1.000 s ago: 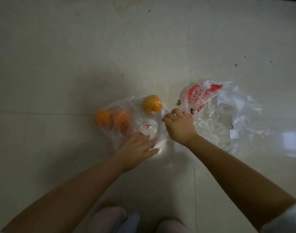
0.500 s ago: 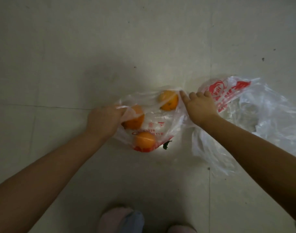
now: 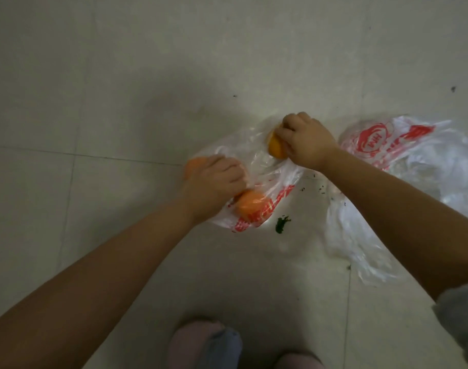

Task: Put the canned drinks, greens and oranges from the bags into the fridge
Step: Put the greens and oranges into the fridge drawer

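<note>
Head view. Both hands worked in one clear bag [image 3: 278, 187] lying on the tiled floor [image 3: 121, 75], presumably to lift out two fruits per trip. The right hand [image 3: 306, 139] was curled closed over the far orange [image 3: 275, 147]; the left hand [image 3: 217, 179] lay cupped over a second orange [image 3: 194, 165], its hold not clearly visible. A third orange [image 3: 250, 205] rested in the bag beside the left wrist. A second bag [image 3: 413, 166] lay slack to the right, with green scraps [image 3: 282, 223] between. No fridge was visible.
</note>
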`<act>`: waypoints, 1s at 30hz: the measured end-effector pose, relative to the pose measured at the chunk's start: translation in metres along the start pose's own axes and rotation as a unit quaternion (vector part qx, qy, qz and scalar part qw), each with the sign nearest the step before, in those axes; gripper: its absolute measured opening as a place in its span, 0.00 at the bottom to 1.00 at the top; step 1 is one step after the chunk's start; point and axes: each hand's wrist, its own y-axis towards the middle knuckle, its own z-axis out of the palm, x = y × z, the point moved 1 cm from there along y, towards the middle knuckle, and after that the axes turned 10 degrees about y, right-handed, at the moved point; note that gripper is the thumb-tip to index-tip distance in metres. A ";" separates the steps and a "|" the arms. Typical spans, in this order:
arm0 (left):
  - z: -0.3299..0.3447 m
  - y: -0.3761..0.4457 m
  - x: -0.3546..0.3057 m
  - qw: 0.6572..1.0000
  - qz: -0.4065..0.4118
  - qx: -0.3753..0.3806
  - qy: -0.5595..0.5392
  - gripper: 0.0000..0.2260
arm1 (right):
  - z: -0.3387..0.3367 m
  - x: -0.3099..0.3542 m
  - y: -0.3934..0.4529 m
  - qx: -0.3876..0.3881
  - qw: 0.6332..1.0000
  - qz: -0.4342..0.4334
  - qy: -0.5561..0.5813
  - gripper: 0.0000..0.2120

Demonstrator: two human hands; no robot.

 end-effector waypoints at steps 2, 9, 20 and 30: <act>0.005 0.001 0.002 0.994 0.024 0.107 -0.002 0.09 | 0.002 0.001 0.001 0.033 0.999 -0.013 0.006 0.17; -0.005 -0.004 -0.010 0.992 0.023 0.115 0.053 0.16 | 0.022 -0.005 -0.003 0.142 0.983 0.096 0.072 0.34; 0.011 -0.003 -0.039 0.952 -0.012 0.304 -0.042 0.21 | 0.048 0.001 -0.094 0.024 0.997 0.026 0.063 0.36; 0.018 0.027 -0.076 0.920 -0.147 0.362 0.016 0.24 | 0.055 0.003 -0.121 -0.018 0.994 0.079 0.079 0.36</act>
